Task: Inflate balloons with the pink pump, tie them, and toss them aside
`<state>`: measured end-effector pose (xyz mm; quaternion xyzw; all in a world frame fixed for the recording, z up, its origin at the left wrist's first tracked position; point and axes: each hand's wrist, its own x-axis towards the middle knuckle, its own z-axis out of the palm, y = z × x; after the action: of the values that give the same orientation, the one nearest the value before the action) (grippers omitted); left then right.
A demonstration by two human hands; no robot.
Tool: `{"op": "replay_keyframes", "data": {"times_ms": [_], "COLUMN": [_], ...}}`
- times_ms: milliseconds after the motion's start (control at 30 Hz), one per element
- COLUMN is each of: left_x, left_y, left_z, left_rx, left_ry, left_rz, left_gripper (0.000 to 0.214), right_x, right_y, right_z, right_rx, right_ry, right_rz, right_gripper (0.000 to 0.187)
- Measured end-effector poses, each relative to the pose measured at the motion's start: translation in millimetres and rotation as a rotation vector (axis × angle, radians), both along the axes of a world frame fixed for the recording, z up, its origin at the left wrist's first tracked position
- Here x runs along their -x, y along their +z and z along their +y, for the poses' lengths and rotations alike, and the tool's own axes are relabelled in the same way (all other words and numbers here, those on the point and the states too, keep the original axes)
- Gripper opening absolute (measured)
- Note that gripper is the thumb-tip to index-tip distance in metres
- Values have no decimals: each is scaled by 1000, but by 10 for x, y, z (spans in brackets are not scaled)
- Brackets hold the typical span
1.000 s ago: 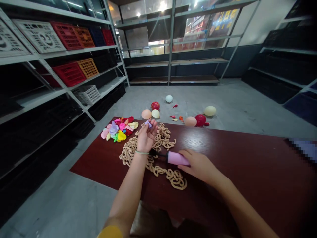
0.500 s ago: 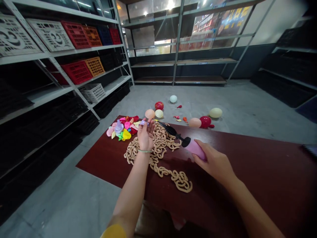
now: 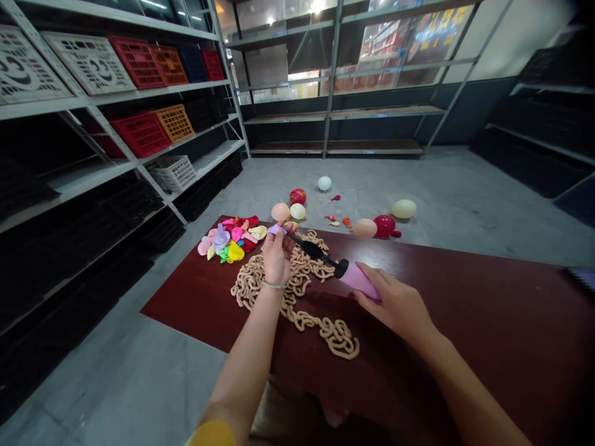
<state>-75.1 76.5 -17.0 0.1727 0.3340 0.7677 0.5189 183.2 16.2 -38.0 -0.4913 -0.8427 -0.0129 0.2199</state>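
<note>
My left hand (image 3: 276,257) is raised over the table and pinches a small purple uninflated balloon (image 3: 275,229) at its fingertips. My right hand (image 3: 395,303) grips a pink hand pump (image 3: 357,278); its black nozzle (image 3: 311,249) points left, with the tip at the balloon. Below both hands lies a tangled beige chain (image 3: 297,291) on the dark red table (image 3: 465,328). A pile of flat coloured balloons (image 3: 229,240) sits at the table's far left corner.
Several inflated balloons lie on the grey floor beyond the table, among them a red one (image 3: 385,225) and a pale yellow one (image 3: 403,209). Metal shelving with red, orange and white crates (image 3: 139,133) runs along the left wall. Empty shelves stand at the back.
My right hand lifted the pump off the table and swung its nozzle up toward the purple balloon. My left hand kept the balloon raised and closed its fingers on it.
</note>
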Motion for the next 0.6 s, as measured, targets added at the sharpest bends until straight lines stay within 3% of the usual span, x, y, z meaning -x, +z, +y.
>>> {"op": "replay_keyframes", "data": {"times_ms": [600], "left_x": [-80], "left_y": [-86], "left_z": [28], "left_rx": [18], "left_ry": [-26], "left_rz": [95], "left_gripper": [16], "right_x": [25], "right_y": [-80], "right_z": [20], "right_rx": [13], "right_ry": [-25], "right_rz": [2], "right_gripper": [54]}}
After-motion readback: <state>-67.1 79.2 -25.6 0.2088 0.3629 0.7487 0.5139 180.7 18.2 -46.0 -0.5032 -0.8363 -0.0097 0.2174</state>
